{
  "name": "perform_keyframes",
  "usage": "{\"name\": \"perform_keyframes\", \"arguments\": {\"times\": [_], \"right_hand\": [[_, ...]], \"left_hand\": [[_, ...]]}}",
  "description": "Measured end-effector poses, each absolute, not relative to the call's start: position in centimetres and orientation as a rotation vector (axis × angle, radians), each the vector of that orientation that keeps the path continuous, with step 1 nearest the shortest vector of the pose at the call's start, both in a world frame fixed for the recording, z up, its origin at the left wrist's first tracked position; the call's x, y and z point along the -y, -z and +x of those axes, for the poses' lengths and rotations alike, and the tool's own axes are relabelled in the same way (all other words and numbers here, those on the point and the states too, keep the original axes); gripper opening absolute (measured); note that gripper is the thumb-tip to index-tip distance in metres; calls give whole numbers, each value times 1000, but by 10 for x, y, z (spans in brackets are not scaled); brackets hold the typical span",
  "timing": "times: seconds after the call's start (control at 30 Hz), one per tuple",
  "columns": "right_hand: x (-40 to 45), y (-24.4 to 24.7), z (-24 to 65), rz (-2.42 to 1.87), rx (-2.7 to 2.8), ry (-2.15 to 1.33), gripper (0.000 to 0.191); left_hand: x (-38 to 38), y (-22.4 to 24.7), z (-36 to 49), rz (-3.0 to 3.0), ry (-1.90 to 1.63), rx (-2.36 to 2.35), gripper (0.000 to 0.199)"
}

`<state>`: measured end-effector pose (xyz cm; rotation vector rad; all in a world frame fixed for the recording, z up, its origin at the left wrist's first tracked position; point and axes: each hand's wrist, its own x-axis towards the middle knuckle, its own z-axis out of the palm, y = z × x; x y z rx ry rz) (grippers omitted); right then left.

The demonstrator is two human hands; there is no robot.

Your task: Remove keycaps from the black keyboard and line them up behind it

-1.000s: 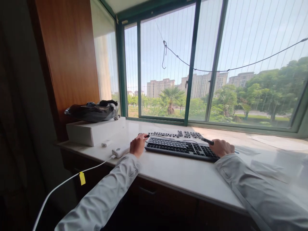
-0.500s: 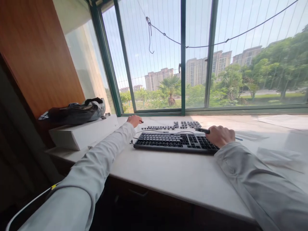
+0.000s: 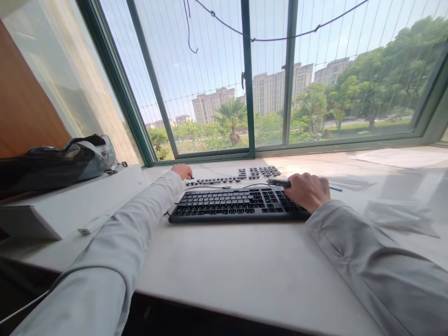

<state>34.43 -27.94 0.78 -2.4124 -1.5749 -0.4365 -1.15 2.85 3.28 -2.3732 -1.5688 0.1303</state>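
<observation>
A black keyboard (image 3: 224,215) lies flat on the white tabletop. Light-topped keycaps fill part of its main block, while the bottom row and the right-hand sections show dark bare key slots. Behind it, loose dark keycaps (image 3: 257,172) stand in rows. My left hand (image 3: 182,171) is closed in a pinch at the left end of these rows, a small dark piece like a keycap at its fingertips. My right hand (image 3: 310,191) wraps around a slim black tool (image 3: 280,182), held level over the keyboard's right end and pointing left. Its exact kind is unclear.
A white box (image 3: 70,205) with a dark bag (image 3: 49,156) on it stands at left. A cable (image 3: 227,187) runs behind the keyboard. Clear plastic bags (image 3: 399,217), a thin blue stick (image 3: 335,188) and paper sheets (image 3: 395,157) lie at right. A window closes off the back.
The view has tilted and shifted, so the box and bag appear larger and the whole scene sits further left. Both hands keep the same grips and nearly the same places relative to the keyboard.
</observation>
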Motion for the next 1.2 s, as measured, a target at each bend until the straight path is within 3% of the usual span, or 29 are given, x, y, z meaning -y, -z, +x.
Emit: {"name": "perform_keyframes", "arguments": {"times": [0.8,1.2], "right_hand": [[280,-8,344,-2422,1553,417,31],[283,-11,344,-2370,1546,460,29]], "left_hand": [[-10,-26,-7,-2432,-68,1592,20],[15,-64,2,-2420,61,1660,29]]}}
